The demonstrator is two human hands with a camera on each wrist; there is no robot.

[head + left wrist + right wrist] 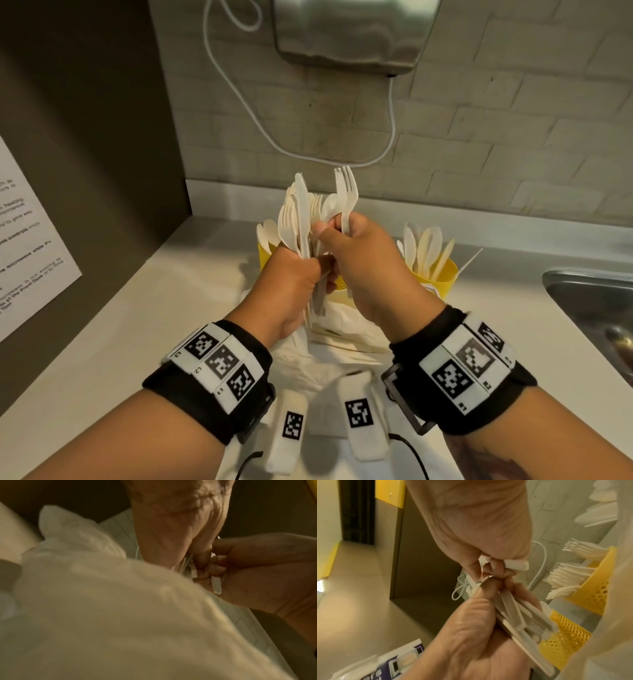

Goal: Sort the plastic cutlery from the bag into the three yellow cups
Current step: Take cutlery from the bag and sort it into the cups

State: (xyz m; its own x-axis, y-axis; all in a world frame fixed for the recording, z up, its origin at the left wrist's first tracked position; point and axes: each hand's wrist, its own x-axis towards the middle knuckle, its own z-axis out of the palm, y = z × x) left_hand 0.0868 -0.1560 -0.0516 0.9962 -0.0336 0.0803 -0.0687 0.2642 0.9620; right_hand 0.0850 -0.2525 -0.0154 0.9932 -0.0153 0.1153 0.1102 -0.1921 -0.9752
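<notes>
My left hand (308, 270) grips an upright bundle of white plastic cutlery (299, 219), a mix of forks, spoons and a knife. Right beside it, my right hand (339, 233) holds two forks (346, 186) by their handles, their tines above the bundle. The right wrist view shows the left hand (462, 635) round the bundle's handles (522, 615). Three yellow mesh cups stand behind: the left cup (264, 255) with spoons, the middle cup (339, 284) mostly hidden, the right cup (443, 275) with knives. The white bag (342, 342) lies crumpled under my hands.
A steel sink (589, 298) is set into the counter at the right. On the brick wall hangs a metal box (349, 31) with a white cable (390, 137). A dark panel with a paper notice (27, 240) closes the left side.
</notes>
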